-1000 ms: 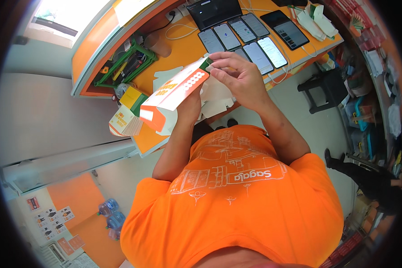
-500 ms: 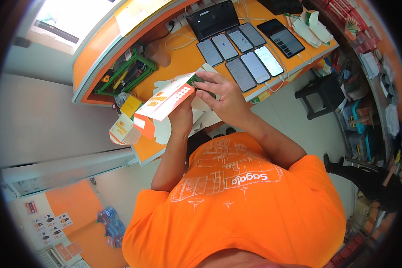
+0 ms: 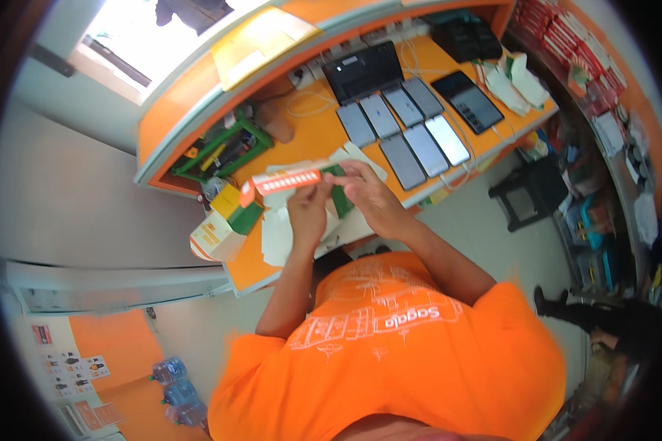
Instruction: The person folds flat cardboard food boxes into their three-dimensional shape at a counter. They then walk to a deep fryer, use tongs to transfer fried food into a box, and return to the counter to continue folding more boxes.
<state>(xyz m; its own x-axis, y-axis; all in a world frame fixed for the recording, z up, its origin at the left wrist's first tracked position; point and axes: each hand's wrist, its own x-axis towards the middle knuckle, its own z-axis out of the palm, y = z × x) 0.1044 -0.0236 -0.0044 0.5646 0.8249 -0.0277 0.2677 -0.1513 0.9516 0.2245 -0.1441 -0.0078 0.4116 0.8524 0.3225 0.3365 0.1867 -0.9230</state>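
The person's left hand (image 3: 307, 214) grips the lower edge of a carton (image 3: 290, 181), held above the desk (image 3: 316, 132) at eleven o'clock. The carton's facing side is orange, its white marks too blurred to read. Fingers of the right hand (image 3: 371, 197) bend at its three-o'clock end; whether they pinch cannot be told. White lettering crosses the orange shirt (image 3: 397, 367) at six o'clock.

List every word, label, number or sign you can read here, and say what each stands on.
Orange shirt: white lettering, legible, but not copied out here.
Held carton: printing blurred.
White carton pile: orange lettering, too small to read.
Phone screens and tablet: too small.
Wall sheets: too small and blurred.
Red packs: too small.
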